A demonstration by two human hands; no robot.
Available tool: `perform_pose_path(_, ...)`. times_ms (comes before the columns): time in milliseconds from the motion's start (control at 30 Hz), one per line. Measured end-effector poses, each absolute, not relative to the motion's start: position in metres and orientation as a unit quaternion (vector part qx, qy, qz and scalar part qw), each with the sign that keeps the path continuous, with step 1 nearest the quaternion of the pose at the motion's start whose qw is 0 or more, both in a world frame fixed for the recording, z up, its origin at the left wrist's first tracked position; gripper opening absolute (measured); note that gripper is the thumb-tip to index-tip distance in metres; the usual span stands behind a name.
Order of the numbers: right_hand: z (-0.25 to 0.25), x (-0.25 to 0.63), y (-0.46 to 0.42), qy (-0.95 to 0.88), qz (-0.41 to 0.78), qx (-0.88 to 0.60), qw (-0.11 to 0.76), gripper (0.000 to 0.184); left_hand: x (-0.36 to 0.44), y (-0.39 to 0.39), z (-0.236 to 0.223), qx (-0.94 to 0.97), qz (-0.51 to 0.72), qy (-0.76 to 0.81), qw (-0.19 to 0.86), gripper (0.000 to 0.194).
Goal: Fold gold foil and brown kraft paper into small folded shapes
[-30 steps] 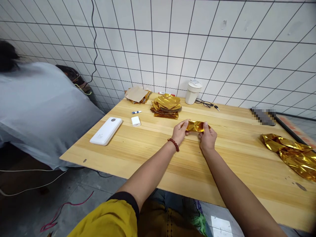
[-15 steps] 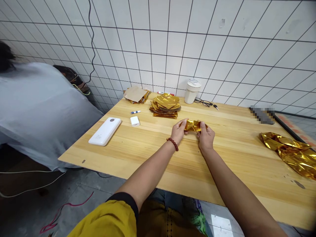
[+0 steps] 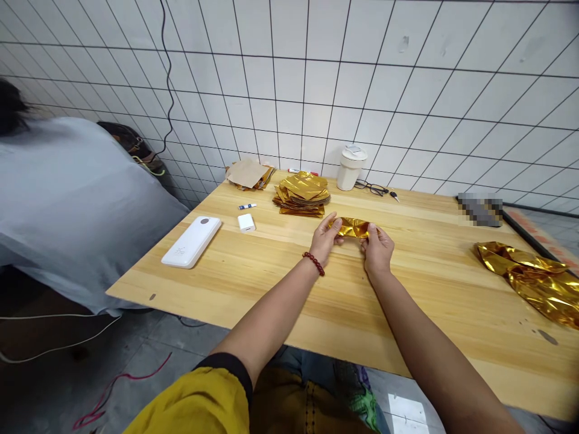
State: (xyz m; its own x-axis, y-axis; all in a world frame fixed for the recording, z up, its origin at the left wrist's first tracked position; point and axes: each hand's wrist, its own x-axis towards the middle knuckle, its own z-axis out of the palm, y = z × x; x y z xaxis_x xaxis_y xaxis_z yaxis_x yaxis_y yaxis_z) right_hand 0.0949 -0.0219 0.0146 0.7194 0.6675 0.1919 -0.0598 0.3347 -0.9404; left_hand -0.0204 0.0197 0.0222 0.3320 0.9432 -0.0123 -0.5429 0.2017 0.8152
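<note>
The left hand (image 3: 324,241) and right hand (image 3: 377,250) pinch one gold foil strip (image 3: 353,228) between them at mid-frame. One foil stack (image 3: 301,202) lies just above.

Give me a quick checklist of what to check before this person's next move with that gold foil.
1. Both hands on the gold foil strip: ok. The left hand and right hand pinch opposite ends.
2. Strip touching the wooden table: cannot tell. It sits very low over the wood.
3. Stack of gold foil pieces in one pile: ok. It lies beyond the hands.
4. White power bank apart from the hands: ok.
5. Person in the grey shirt apart from the foil: ok. They are beyond the table's left edge.
6. Strip's creases even: cannot tell. The fingers hide part of it.
</note>
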Motion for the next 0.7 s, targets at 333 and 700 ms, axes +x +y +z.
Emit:
perform_pose_path(333,0.016,0.088,-0.026,-0.384,0.315,-0.532,0.686,0.039,-0.015,0.018,0.018,0.406,0.457,0.166,0.774,0.038)
perform_pose_path(700,0.02,0.097,-0.025,-0.316,0.257,-0.528,0.745,0.053,-0.019,0.025,0.015,0.424,0.507,0.299,0.688,0.03)
